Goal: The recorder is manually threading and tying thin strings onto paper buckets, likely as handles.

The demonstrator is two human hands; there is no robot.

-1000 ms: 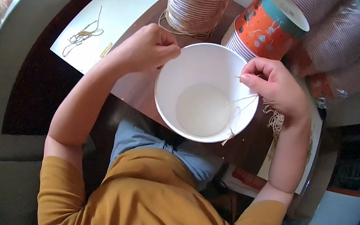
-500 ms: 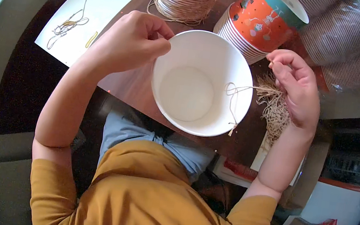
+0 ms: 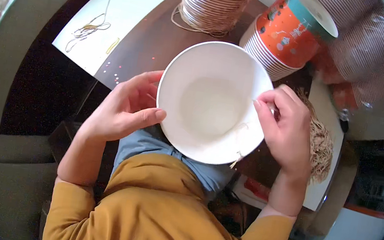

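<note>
White paper bucket [image 3: 211,104]: held mouth-up at the table's near edge, above the lap. A thin tan cord, blurred in part, lies against its inner right wall; a cord knot [image 3: 236,160] sits at the near-right rim.

Left hand [image 3: 127,106]: curved around the left side, thumb at the rim, fingers passing behind the outer wall. Risk: the wall may dent or the rim buckle if this hand squeezes harder than the right side is braced.

Right hand [image 3: 286,128]: thumb and forefinger in a narrow pinch over the right rim. Whether a cord end lies between them cannot be told. Risk: a weak pinch could let a thin cord slip; a hard pull could tear the rim or tilt the bucket.

Twine bundle [image 3: 321,150]: just beyond the right forearm. Risk: loose strands could snag on the wrist and tangle.

Orange-and-teal patterned bucket [image 3: 295,29]: inverted atop nested rims [image 3: 267,57], close behind the white one. Risk: a knock from the far rim could shift it.

Cord-draped bucket stack [image 3: 218,6]: farther off; its hanging loops could catch a passing hand.
</note>
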